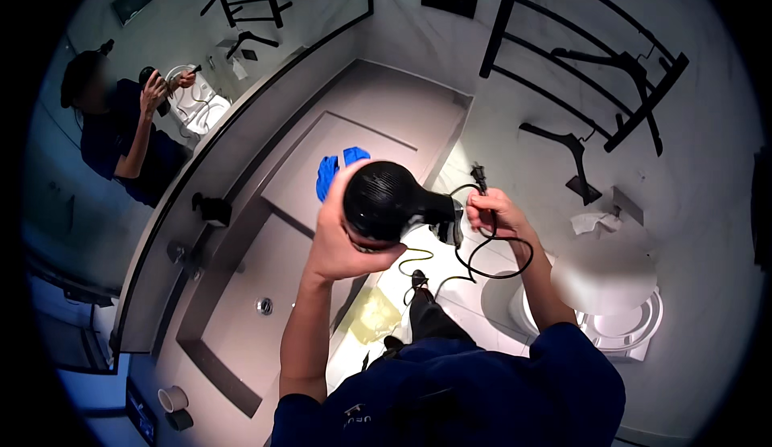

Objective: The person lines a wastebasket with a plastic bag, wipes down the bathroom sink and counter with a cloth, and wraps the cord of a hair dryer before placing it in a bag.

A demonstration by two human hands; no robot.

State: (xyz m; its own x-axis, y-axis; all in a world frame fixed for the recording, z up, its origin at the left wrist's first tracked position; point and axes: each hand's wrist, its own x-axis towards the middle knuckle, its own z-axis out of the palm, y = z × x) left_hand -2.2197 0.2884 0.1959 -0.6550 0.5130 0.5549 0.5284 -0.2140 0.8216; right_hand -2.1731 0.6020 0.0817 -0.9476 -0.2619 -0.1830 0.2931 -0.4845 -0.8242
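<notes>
A black hair dryer [386,200] is held by its round body in my left hand [344,236], above the edge of the sink counter. Its handle end points right, towards my right hand [497,212]. Pinched in that hand is the black power cord [531,260], whose two-prong plug [478,175] sticks up above the fingers. The cord loops below my right hand and runs down towards the floor. Behind my left hand, a blue cloth or pair of gloves [329,175] lies on the counter, partly hidden by the fingers.
A wide grey sink basin [235,326] with a drain [263,306] is on the left, below a large mirror [175,206]. A toilet [648,326] stands at the right. Black hangers hang from a wall rack [561,73]. A yellowish translucent sheet [371,314] lies beside my feet.
</notes>
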